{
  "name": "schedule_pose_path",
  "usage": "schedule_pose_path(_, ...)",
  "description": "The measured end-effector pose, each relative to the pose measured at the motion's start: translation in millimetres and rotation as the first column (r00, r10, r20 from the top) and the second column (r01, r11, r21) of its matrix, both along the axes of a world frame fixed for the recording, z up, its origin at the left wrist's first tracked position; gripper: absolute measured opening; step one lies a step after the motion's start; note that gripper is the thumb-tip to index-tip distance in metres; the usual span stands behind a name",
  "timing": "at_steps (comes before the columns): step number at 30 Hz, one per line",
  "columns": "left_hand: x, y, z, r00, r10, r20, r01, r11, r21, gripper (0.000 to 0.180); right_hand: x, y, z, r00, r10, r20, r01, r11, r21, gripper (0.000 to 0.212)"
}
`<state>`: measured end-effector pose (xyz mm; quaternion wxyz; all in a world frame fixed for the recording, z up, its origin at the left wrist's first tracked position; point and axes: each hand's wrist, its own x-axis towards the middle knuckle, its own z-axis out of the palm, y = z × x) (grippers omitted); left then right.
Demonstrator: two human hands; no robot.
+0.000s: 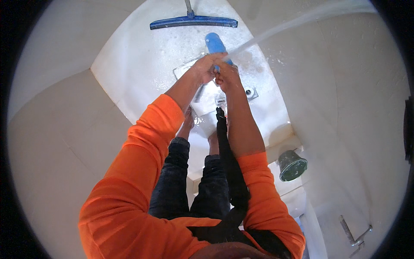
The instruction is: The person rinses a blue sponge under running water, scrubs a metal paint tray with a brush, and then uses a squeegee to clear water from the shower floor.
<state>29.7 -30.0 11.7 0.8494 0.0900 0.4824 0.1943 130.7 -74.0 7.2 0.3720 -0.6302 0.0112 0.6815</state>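
Head view: the left hand (204, 68) and right hand (227, 77) meet with fingers curled inward; what they grip between them cannot be told. The blue round-ended object (214, 42) lies directly beyond the hands over the wet white floor (133, 56), its near part overlapped by them; contact is unclear. Its long axis runs forward, tilted slightly left, toward the squeegee (194, 21). Neither hand is clearly nearer. A water jet (297, 23) extends between the hands and the upper right.
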Motion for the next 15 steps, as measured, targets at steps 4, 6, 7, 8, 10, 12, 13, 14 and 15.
schedule_pose_path(4,4,21,-37,0.993,-0.051,-0.105,0.046,0.997,-0.055,0.052,-3,-9,36,0.911,-0.219,-0.348,0.233,0.972,-0.003,0.022)
schedule_pose_path(6,34,32,6,0.941,-0.177,-0.288,0.17,0.984,-0.051,0.041,12,-15,34,0.922,-0.237,-0.306,0.252,0.968,0.01,0.02)
schedule_pose_path(7,39,32,19,0.894,-0.231,-0.383,0.225,0.972,-0.061,0.038,11,-18,38,0.952,-0.202,-0.23,0.206,0.979,-0.005,0.022)
schedule_pose_path(8,27,30,-15,0.886,-0.242,-0.395,0.354,0.904,0.241,0.037,6,-15,46,0.975,-0.155,-0.158,0.153,0.988,-0.019,0.024)
schedule_pose_path(10,-12,28,-91,0.844,-0.225,-0.487,0.499,0.661,0.56,0.036,-8,-9,50,0.999,0.044,0.023,-0.045,0.998,0.047,0.032)
schedule_pose_path(12,-13,31,-102,0.784,-0.25,-0.569,0.567,0.662,0.49,0.034,-10,-17,46,0.894,0.239,0.378,-0.308,0.942,0.133,0.045)
schedule_pose_path(13,-5,34,-96,0.733,-0.302,-0.609,0.607,0.694,0.387,0.032,-8,-22,43,0.761,0.298,0.577,-0.434,0.894,0.11,0.05)
schedule_pose_path(14,3,39,-86,0.679,-0.358,-0.641,0.641,0.715,0.279,0.03,-8,-27,47,0.552,0.327,0.767,-0.564,0.824,0.054,0.054)
schedule_pose_path(15,11,45,-76,0.605,-0.425,-0.673,0.698,0.69,0.192,0.029,-7,-34,53,0.302,0.315,0.9,-0.666,0.745,-0.038,0.058)
